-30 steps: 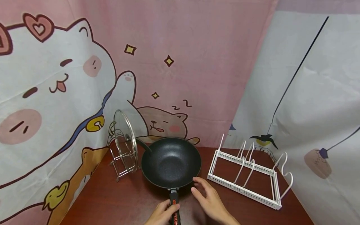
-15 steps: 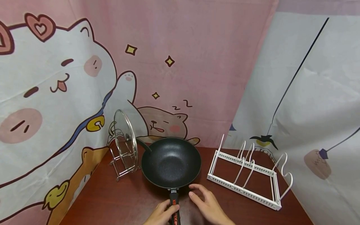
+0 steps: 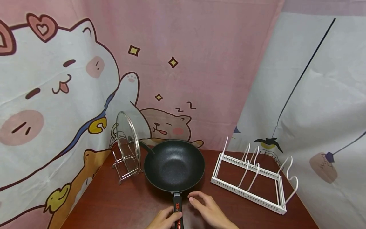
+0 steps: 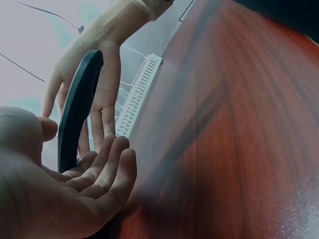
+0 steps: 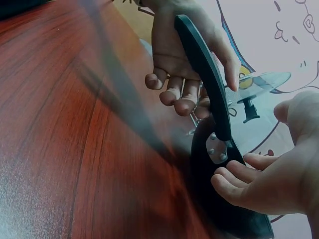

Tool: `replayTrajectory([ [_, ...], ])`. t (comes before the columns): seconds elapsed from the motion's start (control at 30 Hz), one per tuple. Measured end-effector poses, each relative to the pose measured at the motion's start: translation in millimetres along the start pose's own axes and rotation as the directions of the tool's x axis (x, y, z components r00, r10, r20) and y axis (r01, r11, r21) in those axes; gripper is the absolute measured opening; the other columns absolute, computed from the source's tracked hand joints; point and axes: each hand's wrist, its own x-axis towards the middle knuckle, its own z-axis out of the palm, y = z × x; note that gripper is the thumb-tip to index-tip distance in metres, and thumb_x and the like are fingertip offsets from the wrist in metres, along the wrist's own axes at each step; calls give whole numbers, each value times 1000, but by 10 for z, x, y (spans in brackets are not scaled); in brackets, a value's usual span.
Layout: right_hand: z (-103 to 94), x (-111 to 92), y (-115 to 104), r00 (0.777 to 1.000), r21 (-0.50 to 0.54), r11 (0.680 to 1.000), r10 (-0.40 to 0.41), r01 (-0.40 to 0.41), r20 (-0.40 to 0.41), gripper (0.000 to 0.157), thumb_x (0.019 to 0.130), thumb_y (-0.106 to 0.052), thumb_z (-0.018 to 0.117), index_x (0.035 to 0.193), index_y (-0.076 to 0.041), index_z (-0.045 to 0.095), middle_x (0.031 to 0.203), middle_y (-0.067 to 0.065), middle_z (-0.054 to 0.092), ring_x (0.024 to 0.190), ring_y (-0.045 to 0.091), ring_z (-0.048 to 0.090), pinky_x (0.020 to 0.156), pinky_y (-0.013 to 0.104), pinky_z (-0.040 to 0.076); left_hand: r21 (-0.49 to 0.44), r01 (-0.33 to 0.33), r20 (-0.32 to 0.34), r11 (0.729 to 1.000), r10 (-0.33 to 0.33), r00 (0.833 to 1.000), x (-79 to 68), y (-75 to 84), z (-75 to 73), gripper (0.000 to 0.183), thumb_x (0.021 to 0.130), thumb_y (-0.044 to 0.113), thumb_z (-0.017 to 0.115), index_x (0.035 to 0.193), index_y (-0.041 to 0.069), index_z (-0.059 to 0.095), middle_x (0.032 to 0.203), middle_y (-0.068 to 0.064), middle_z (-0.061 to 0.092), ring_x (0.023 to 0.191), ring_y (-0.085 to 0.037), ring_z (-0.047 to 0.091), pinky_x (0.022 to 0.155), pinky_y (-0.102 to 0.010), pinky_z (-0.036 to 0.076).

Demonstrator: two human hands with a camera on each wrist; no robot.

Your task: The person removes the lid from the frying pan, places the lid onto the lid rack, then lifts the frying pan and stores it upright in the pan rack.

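In the head view a black wok [image 3: 174, 167] sits on the red-brown table, its long handle [image 3: 177, 206] pointing toward me. My left hand [image 3: 164, 218] holds this handle, thumb on top and fingers underneath. The left wrist view shows the handle [image 4: 79, 107] between the left thumb and the loosely bent fingers [image 4: 112, 172]. Just right of the handle, my right hand [image 3: 210, 210] hovers with relaxed, slightly bent fingers and holds nothing. Its fingers [image 5: 232, 181] are near the wok's underside in the right wrist view; whether they touch it I cannot tell.
Left of the wok, a glass lid [image 3: 128, 143] stands upright in a metal wire rack [image 3: 125, 175]. A curved black bar [image 3: 146, 148] lies between lid and wok. On the right is a white rack [image 3: 248, 189] with upright wire loops. Printed curtains [image 3: 200, 79] hang behind the table.
My right hand has moved left and slightly toward me, from beside the wok's rim to nearer its handle. The left hand and the wok stay almost still.
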Motion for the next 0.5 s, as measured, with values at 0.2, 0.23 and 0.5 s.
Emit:
replayTrajectory([
  [0.2, 41, 38, 18, 997, 65, 997, 45, -49, 61, 44, 117, -24, 61, 142, 11, 65, 137, 31, 72, 100, 1, 71, 85, 26, 61, -3, 42, 40, 999, -41, 998, -19, 3, -7, 29, 108, 32, 68, 106, 4, 74, 83, 5, 67, 74, -10, 62, 71, -26, 50],
  [0.23, 48, 45, 20, 996, 69, 996, 55, -60, 66, 44, 117, -25, 61, 142, 11, 66, 135, 30, 74, 100, 3, 72, 85, 26, 61, 17, 51, 54, 999, -52, 997, -10, -16, -18, 28, 108, 35, 68, 105, 8, 75, 83, 7, 68, 74, -8, 62, 71, -25, 50],
  [0.5, 149, 107, 74, 989, 131, 986, 90, -105, 116, 43, 117, -26, 59, 138, 11, 68, 126, 23, 79, 114, 25, 77, 97, 48, 67, -55, 77, 82, 996, -72, 994, -106, 18, 90, 30, 109, 30, 64, 106, 2, 74, 81, 6, 65, 73, -9, 59, 68, -24, 49],
])
